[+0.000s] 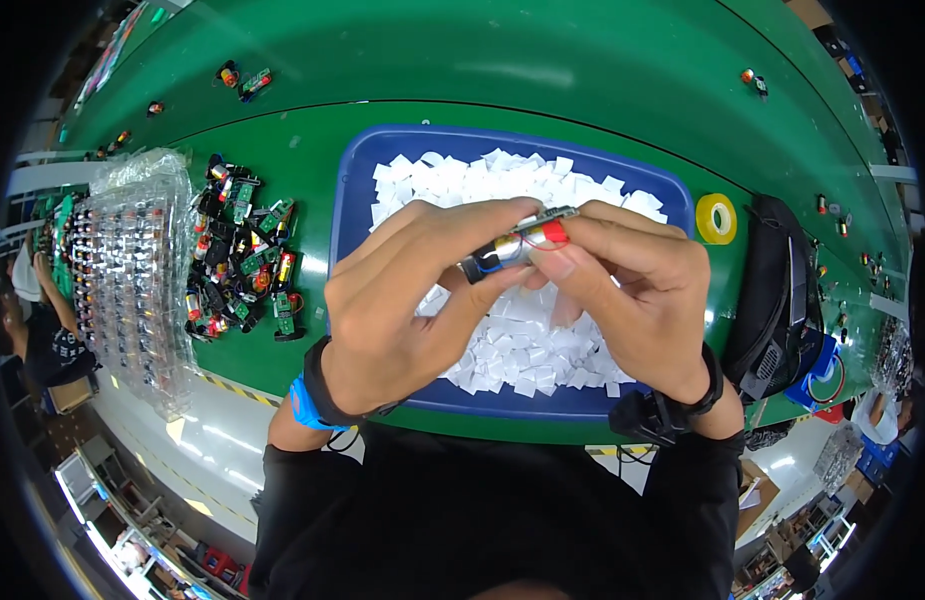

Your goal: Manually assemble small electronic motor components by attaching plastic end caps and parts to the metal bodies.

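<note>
Between both hands, above a blue tray, I hold a small electronic assembly: a silver cylinder with a black end, a red end, thin wires and a little circuit board on top. My left hand grips its black end and upper side with thumb and fingers. At the red end my right hand pinches it between thumb and forefinger. Many small white paper pieces fill the tray below. Each wrist wears a black strap, the left one with a blue part. My fingers partly cover the assembly.
Left of the tray lies a heap of similar assemblies, beside a clear plastic tray of more. A yellow tape roll and a black bag are at right. Loose assemblies dot the far green table. A person sits far left.
</note>
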Tool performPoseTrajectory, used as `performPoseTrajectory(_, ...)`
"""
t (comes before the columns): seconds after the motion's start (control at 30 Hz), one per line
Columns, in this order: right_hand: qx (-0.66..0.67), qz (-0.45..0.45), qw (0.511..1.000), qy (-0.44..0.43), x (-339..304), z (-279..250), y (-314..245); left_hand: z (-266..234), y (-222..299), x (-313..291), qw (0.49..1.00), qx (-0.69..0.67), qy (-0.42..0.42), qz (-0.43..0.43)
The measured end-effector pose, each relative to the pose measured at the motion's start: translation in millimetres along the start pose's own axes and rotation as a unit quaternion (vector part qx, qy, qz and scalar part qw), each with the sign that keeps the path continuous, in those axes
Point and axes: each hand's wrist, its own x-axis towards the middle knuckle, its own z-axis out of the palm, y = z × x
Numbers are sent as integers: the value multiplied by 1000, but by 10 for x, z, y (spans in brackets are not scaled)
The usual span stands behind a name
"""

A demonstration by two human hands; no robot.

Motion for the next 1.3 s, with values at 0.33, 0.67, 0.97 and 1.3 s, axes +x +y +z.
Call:
performPoseTrajectory(0.33, -46, 19, 998, 45, 25, 23, -71, -94, -28, 124, 833, -431, -75, -340)
performPoseTrajectory(0.67, -163, -13, 986, 36, 85, -145, 41, -40, 15, 114, 783, -485, -136, -365)
performPoseTrajectory(0.97, -285, -103, 951, 56, 112, -247, 32, -86, -78, 419, 854, -363, -142, -345)
performPoseTrajectory(1.3, -317, -112, 941, 36, 75, -182, -84, -744, -1585, 1540, 881, 278, -218, -316)
